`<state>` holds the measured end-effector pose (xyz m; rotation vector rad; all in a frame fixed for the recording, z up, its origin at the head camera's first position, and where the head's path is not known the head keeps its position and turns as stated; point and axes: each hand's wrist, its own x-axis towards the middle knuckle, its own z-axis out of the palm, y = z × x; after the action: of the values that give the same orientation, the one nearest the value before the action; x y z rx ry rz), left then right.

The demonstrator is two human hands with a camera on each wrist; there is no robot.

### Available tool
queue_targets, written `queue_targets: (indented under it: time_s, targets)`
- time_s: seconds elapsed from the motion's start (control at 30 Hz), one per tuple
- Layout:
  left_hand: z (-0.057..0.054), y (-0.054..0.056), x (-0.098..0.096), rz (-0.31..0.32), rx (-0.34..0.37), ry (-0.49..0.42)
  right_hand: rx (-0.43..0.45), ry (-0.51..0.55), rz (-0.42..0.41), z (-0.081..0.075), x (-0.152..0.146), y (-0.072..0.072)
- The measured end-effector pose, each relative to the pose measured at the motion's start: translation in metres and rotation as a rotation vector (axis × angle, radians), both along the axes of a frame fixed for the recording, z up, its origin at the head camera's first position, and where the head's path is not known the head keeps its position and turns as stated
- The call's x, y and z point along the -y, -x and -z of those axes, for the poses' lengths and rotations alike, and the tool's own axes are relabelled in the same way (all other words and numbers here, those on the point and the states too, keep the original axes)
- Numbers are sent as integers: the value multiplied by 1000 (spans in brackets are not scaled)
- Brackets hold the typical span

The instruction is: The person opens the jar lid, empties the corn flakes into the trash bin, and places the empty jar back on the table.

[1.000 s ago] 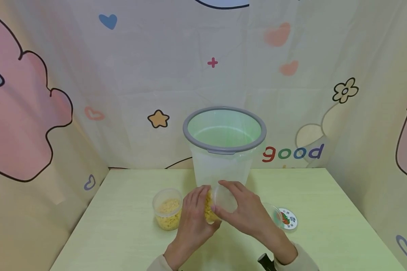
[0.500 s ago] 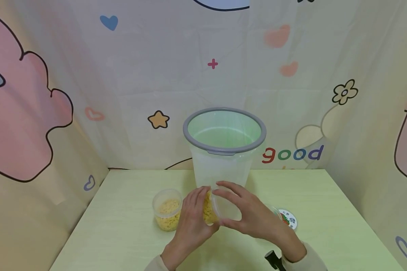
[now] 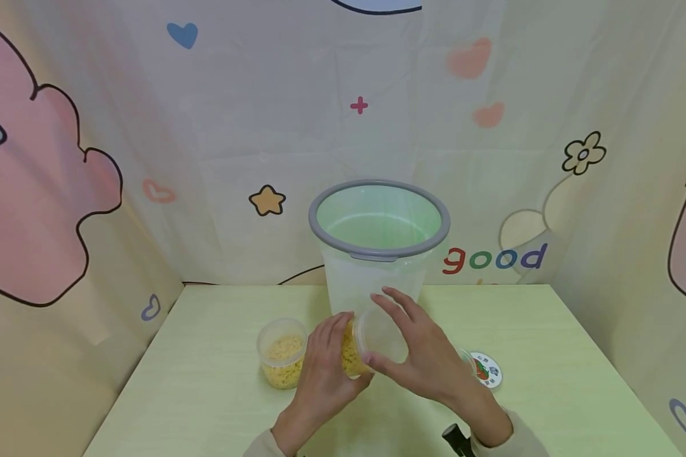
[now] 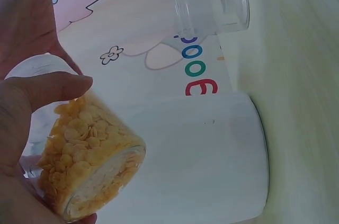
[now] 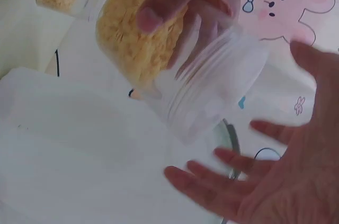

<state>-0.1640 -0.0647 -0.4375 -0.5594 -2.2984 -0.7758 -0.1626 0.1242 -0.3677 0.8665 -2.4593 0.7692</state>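
Observation:
My left hand (image 3: 324,362) grips a clear plastic jar (image 4: 95,147) part-filled with yellow flakes, tilted so its closed-looking, translucent mouth end (image 5: 220,83) points right. Its thumb and fingers wrap the jar's side. Close by that end, my right hand (image 3: 431,355) has its fingers and thumb spread; the right wrist view shows a gap between them and the jar. A second jar of yellow flakes (image 3: 282,368) stands on the table left of my left hand. Past my right wrist, a clear container (image 4: 209,4) is mostly hidden in the head view.
A tall pale bin with a grey rim (image 3: 379,254) stands behind the hands at the table's back edge. A round white disc with a red picture (image 3: 487,370) lies right of my right hand. Printed cloth (image 3: 234,127) surrounds the table (image 3: 206,393).
My right hand's fingers have moved off the jar's mouth end and spread wider, shifting slightly right and then up. The left hand and its jar stay nearly in place.

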Motion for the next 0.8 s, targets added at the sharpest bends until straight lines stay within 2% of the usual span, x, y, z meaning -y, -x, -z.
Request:
queue_targets:
  time_s: [0.13,0.3,0.6,0.8]
  targets:
    - [0,0,-2,-19,-25,7,93,14,165,-1,9,-5]
    - [-1,1,-5,-40,-55,35,190,-18,245,0,17,-5]
    - [-1,1,-5,-46,-64,43,176,28,191,1,18,-3]
    - [0,1,-3,-45,-54,36,115,17,62,1,12,-1]
